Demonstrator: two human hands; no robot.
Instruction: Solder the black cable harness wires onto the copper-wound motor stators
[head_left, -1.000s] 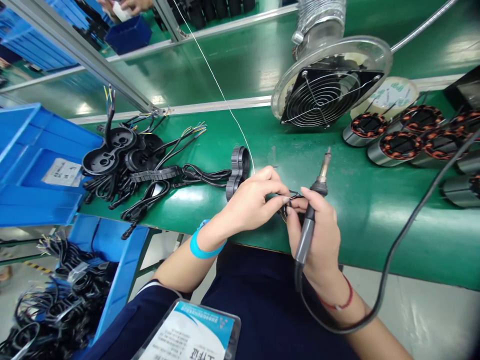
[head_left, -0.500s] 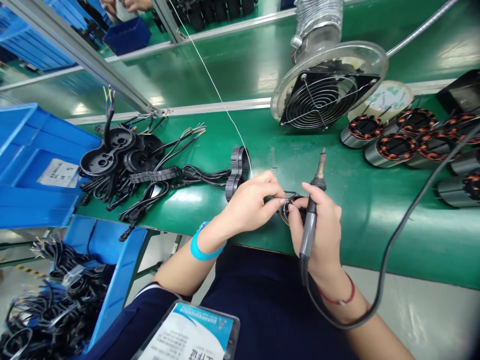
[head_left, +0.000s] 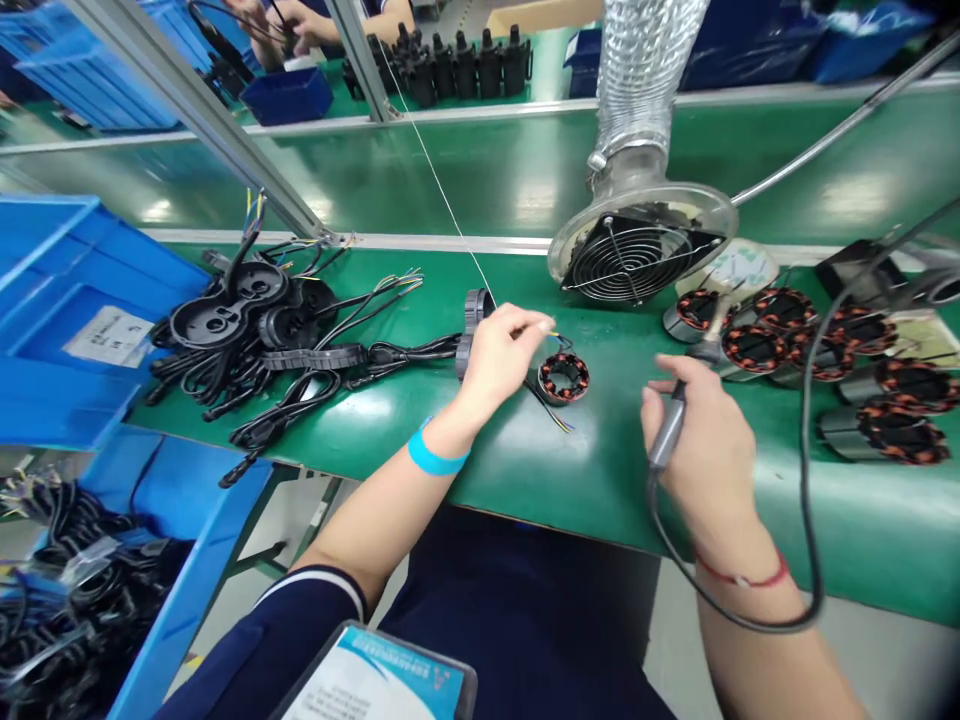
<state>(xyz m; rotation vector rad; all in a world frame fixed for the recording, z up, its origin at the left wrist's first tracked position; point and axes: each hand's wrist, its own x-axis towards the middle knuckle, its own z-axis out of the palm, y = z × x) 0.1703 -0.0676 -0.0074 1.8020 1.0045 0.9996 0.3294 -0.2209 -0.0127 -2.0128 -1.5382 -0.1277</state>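
My right hand (head_left: 705, 440) is wrapped around a soldering iron (head_left: 667, 430), its tip pointing away from me toward the stators. My left hand (head_left: 502, 355) is closed in a pinch on the thin solder wire (head_left: 450, 205), which runs down to it from above. Just right of those fingertips a copper-wound stator ring (head_left: 564, 380) lies on the green bench, with short coloured wire ends beside it. A ribbed black plastic cover (head_left: 466, 345) with a black cable sits behind my left hand and is partly hidden by it.
Several stators (head_left: 757, 345) stand at the right. A fume extractor (head_left: 637, 255) hangs over the bench. Black covers and cables (head_left: 232, 310) are heaped at left, by blue bins (head_left: 52, 300). The iron's cord (head_left: 806, 480) loops past my right wrist. Another person's hands (head_left: 292, 25) are at the far bench.
My right hand has moved right with the soldering iron, away from the stator ring. My left hand has lifted slightly off the ring, which now lies uncovered on the bench. The camera view has tilted up.
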